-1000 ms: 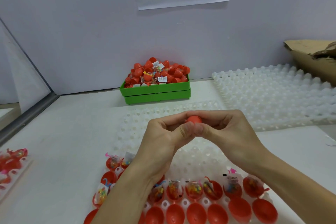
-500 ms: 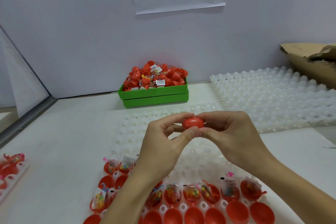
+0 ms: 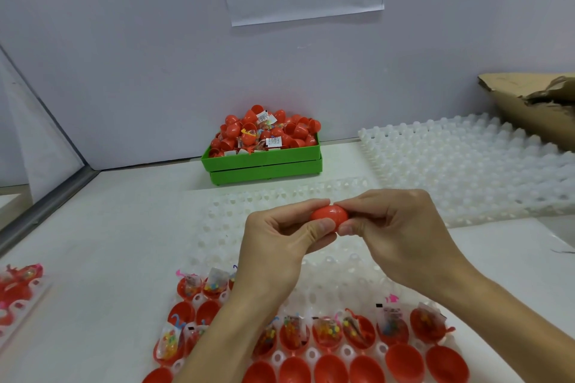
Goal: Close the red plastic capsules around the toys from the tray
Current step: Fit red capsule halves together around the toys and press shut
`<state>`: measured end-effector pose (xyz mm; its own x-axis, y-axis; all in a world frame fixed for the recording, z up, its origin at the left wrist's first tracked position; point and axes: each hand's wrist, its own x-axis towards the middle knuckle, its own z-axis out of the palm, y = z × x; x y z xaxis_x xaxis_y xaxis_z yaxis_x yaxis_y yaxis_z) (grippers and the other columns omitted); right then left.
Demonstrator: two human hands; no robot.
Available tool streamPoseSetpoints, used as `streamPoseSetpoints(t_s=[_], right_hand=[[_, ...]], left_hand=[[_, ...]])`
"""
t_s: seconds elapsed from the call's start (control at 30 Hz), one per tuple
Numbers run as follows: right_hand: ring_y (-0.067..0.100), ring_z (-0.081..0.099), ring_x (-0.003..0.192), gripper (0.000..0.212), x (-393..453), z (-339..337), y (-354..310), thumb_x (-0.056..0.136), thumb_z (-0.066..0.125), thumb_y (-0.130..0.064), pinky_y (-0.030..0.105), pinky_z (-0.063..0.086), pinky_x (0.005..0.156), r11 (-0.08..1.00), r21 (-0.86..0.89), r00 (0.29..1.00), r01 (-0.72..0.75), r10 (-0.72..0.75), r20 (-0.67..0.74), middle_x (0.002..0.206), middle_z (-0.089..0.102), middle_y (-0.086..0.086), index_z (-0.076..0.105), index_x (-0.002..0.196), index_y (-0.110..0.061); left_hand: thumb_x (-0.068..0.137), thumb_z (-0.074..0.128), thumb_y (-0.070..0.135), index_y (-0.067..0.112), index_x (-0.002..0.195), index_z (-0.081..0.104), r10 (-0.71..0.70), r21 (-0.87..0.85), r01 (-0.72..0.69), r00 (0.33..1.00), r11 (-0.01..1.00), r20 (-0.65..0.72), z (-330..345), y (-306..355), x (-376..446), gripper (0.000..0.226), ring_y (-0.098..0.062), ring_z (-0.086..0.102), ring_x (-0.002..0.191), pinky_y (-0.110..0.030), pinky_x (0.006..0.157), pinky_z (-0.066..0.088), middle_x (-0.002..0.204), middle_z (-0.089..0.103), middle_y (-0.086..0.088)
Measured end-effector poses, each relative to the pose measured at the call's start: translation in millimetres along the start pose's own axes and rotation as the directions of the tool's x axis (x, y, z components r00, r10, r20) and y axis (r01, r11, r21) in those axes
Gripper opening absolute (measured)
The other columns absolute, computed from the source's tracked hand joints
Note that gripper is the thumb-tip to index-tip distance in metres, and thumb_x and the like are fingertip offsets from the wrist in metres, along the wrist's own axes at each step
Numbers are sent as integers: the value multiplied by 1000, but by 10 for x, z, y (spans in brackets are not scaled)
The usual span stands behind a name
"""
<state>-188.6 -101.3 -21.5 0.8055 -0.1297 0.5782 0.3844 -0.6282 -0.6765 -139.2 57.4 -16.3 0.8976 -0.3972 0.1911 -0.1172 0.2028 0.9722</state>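
obs: red capsule [image 3: 329, 215] held over the white tray [image 3: 224, 227], pinched between left hand [image 3: 280, 246] and right hand [image 3: 395, 236]. fingers and thumb of each hand curl round one end. one second ago the capsule was nearly buried between the fingertips, only a small red patch showing; half a second ago more of it showed; now the whole flank is exposed with a seam line across the middle. judgement: the two halves look pressed together, so this one is probably closed and ready to go to the green bin [image 3: 264, 162]; whether it latched cannot be told

counts, as far as visible:
- capsule in hand: 1
- filled open halves [image 3: 326, 336] with bagged toys in the near tray: about six in the row right of the left forearm, two or three further left, two behind; some hidden by the forearm
- empty red halves [image 3: 404, 364] along the bottom edge: six or seven, frame cuts some off, plus two at mid-left
- green bin: heaped with capsules and toy packets, too many to count
- spare white trays [image 3: 466, 171] at right: one stack, layers not countable
- partial tray of red pieces [image 3: 18, 283] at far left: one

many pairs not yet closed
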Motion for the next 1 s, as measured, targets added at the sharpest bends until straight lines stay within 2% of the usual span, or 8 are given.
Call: streamPoseSetpoints(t_s=[0.07, 0.2, 0.47, 0.63, 0.7, 0.8, 0.9, 1.0], right_hand=[[19, 67, 67, 18, 0, -7, -11, 77, 79, -1, 42, 54, 65, 999, -31, 1000, 22, -22, 14, 72, 74, 1, 81, 88, -15], [13, 67, 69, 19, -2, -14, -29, 78, 78, 0, 31, 53, 65, 995, -81, 998, 63, -61, 30, 76, 75, -2, 81, 91, -13], [8, 64, 80, 24, -13, 35, -11, 77, 75, 10, 10, 49, 69, 990, -121, 997, 70, -67, 25, 79, 76, 0, 80, 91, -8], [8, 66, 81, 28, -31, 76, -69, 81, 72, 9, 20, 54, 72, 998, -67, 1000, 19, -18, 21, 87, 75, -3, 79, 100, -11], [7, 68, 84, 29, -34, 66, -107, 85, 70, 4, 18, 53, 74, 999, 31, 998, -39, 38, 44, 90, 75, -6, 78, 107, -14], [2, 70, 92, 26, -41, 75, -171, 90, 66, -8, 16, 53, 82, 950, 248, 980, -188, 165, 109, 96, 76, -8, 75, 113, -15], [5, 72, 92, 26, -36, 160, -207, 80, 77, -23, 26, 56, 88, 895, 323, 951, -308, 290, 104, 93, 77, -8, 77, 106, -19], [8, 74, 88, 20, -20, 197, -196, 78, 78, -12, 28, 58, 86, 841, 402, 929, -362, 360, 84, 87, 78, -6, 79, 95, -21]], left_hand=[[75, 72, -4, 12, 91, 77, -5, 4, 5, 1000, 1000, -5, 0, -4, 0, 23, -20, 75, 81, -20, 68, 58, 86, 78, -3], [76, 72, -7, 15, 88, 78, -4, 26, 5, 1000, 1000, -20, 1, -8, -1, 26, -21, 75, 80, -20, 67, 58, 85, 78, -3], [75, 76, -8, 26, 86, 79, 65, 230, -56, 997, 972, -31, 9, -5, 10, 36, -13, 75, 78, -20, 68, 58, 84, 77, 9], [74, 77, -6, 31, 87, 78, 101, 299, -90, 995, 950, -20, -10, 20, 10, 39, -10, 75, 81, -22, 71, 59, 86, 77, 9], [73, 81, 2, 30, 90, 78, 151, 357, -135, 988, 924, -16, -41, 57, 12, 33, -6, 74, 83, -22, 75, 59, 86, 77, 12], [69, 85, 13, 23, 97, 78, 249, 465, -202, 967, 862, -43, -61, 82, 7, 31, 0, 71, 79, -15, 72, 56, 84, 75, 18], [71, 84, 5, 19, 95, 79, 397, 605, -324, 918, 727, 14, -36, 65, 6, 28, 2, 68, 75, -11, 66, 52, 77, 72, 25], [69, 85, 3, 13, 95, 78, 495, 712, -435, 858, 551, 140, 3, 38, 11, 28, -6, 64, 79, -18, 67, 53, 82, 72, 7]])
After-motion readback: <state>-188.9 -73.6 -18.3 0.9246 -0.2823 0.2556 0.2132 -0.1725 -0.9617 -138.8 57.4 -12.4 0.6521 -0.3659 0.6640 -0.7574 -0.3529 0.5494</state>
